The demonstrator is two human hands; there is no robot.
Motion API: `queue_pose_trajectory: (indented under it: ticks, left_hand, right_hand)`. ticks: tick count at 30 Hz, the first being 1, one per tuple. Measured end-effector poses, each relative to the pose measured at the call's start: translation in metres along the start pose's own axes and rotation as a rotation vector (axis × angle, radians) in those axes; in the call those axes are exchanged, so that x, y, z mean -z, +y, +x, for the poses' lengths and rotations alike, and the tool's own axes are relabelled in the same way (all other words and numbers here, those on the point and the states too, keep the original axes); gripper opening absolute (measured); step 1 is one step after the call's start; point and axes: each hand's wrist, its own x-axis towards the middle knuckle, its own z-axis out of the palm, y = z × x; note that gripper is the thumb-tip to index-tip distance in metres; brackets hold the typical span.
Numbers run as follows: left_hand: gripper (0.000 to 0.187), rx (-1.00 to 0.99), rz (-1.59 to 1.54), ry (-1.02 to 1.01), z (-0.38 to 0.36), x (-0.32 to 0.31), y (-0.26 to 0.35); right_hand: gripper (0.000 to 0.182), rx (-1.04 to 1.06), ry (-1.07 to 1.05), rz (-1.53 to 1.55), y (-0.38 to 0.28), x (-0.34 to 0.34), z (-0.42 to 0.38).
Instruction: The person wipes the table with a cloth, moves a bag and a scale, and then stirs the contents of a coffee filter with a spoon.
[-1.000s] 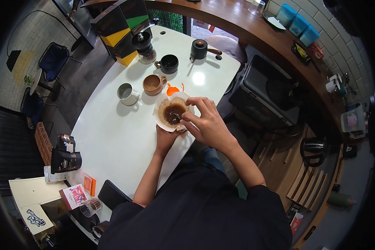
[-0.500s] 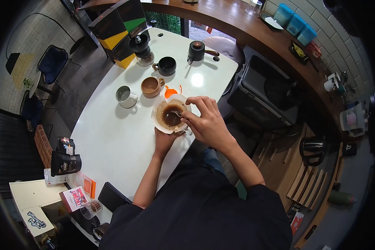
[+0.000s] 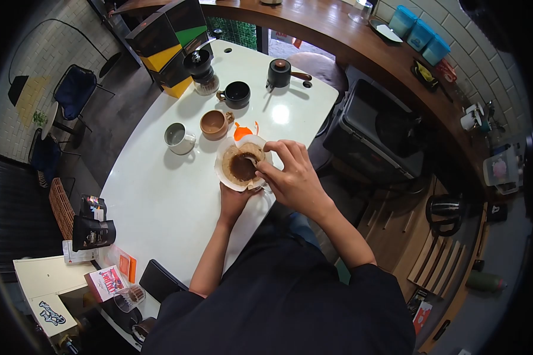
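- Glossy white tabletop (image 3: 154, 189) curves across the room; near its edge sits a white, cone-shaped paper filter (image 3: 220, 168) holding wet brown coffee (image 3: 240, 169).
- Right hand (image 3: 295, 180): thumb and fingers nearly closed, pinching a small shiny spoon-like utensil (image 3: 253, 158) that reaches into the filter.
- Left hand (image 3: 233, 202): just below the filter, apparently steadying whatever supports it; its grip and opening are hidden, so I cannot tell.
- Beyond the filter stand a brown rounded cup (image 3: 212, 125) and a pale grey mug (image 3: 179, 139), with an orange plastic piece (image 3: 241, 131) just beside it.
- Likely risks: scraping hard could tear the damp paper; a tilt or slack left-hand support could spill hot slurry onto the fingers.
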Motion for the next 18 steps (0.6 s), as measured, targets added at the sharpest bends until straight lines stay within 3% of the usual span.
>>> queue_pose_trajectory:
  ticks: [6,8,18]
  left_hand:
    - [0.071,-0.062,0.137,0.012,-0.001,-0.004,0.018]
    - [0.072,-0.091,0.185,-0.003,0.000,-0.002,0.014]
    - [0.068,-0.056,0.108,0.033,-0.001,-0.001,0.009]
  right_hand:
    - [0.031,0.000,-0.032,0.061,-0.006,-0.008,-0.006]
    - [0.021,0.001,-0.057,0.047,-0.007,-0.003,-0.004]
    - [0.020,-0.007,0.000,0.118,-0.015,0.002,-0.003]
